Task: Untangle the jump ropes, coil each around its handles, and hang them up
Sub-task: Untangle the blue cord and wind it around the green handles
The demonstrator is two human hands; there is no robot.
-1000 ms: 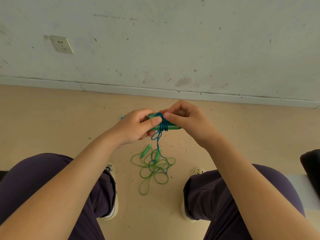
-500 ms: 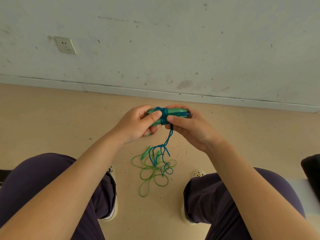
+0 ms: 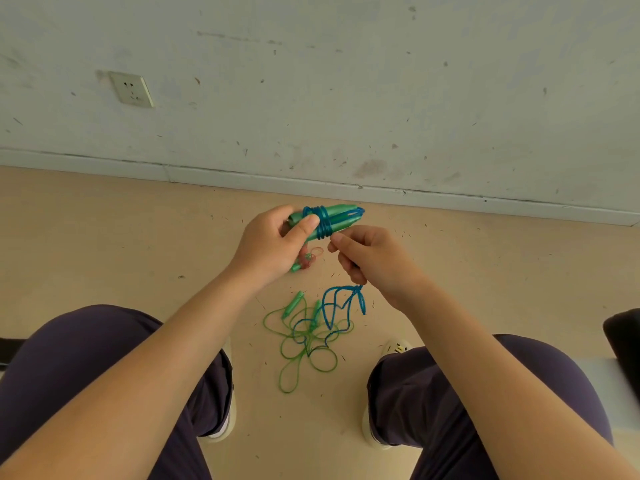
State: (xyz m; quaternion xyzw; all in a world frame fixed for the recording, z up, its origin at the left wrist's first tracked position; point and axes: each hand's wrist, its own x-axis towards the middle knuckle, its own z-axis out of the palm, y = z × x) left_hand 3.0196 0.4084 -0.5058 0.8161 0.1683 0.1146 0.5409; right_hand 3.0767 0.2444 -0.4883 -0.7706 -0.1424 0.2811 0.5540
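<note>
My left hand [image 3: 273, 245] grips a pair of green handles [image 3: 337, 216] held side by side, with several turns of blue rope [image 3: 322, 221] wound round their middle. My right hand [image 3: 372, 259] pinches the blue rope just below the coil; its loose end [image 3: 343, 303] hangs from my fist down to the floor. A green jump rope [image 3: 304, 344] with green handles lies tangled on the floor between my feet. A small pink rope [image 3: 310, 258] with a green handle lies on the floor, partly hidden behind my left hand.
I sit facing a scuffed white wall [image 3: 346, 81] with a socket [image 3: 131, 90] at the left and a skirting board [image 3: 381, 199]. My knees [image 3: 86, 358] frame the beige floor [image 3: 104, 237]. A dark object [image 3: 623, 337] lies at the right edge.
My right hand has left the handles and dropped lower right, drawing the blue rope down. The handles have tilted up to the right. The pink rope now shows below my left hand.
</note>
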